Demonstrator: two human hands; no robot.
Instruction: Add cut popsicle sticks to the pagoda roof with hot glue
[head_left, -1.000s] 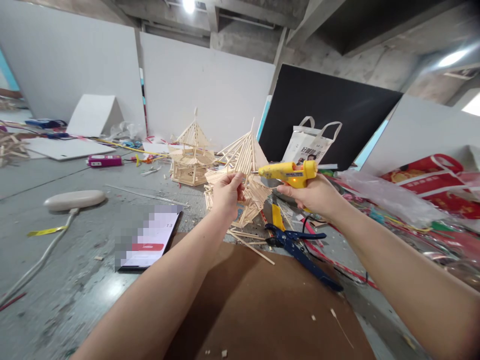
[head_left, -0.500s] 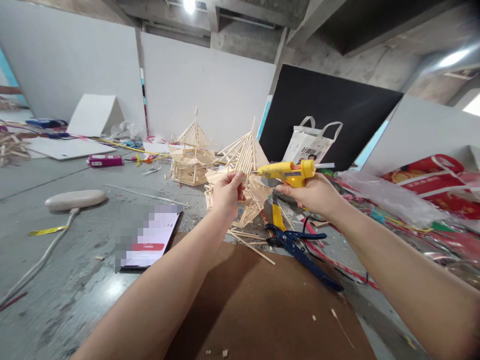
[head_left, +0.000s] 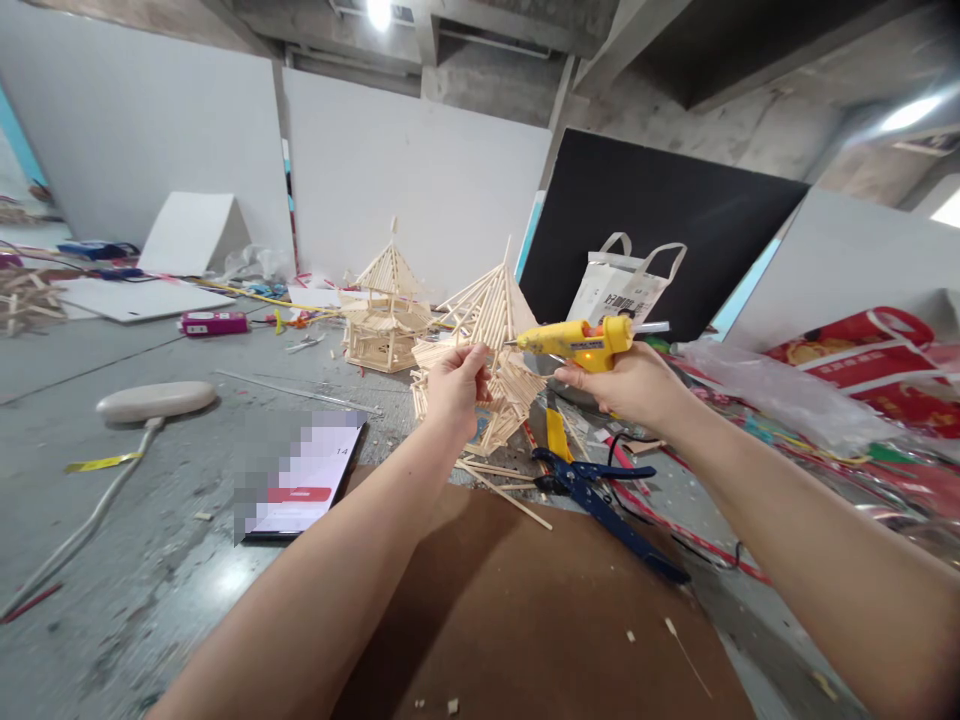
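Glue gun [head_left: 576, 343] lies gripped in the right hand [head_left: 641, 390].

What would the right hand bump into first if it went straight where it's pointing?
The yellow glue gun in the right hand leads, its tip close to the near stick model and left hand. Probably the model's roof first, but depth is unclear.

Whatever the left hand [head_left: 459, 388] pinches cannot be made out. The right hand [head_left: 637, 387] covers the grip of the yellow glue gun [head_left: 574, 342], whose nozzle tip is too small to show whether it touches the stick model [head_left: 496, 308]. Blocky pixels mask part of the phone [head_left: 319, 475]. The bottom edge cuts off the brown board [head_left: 525, 610].
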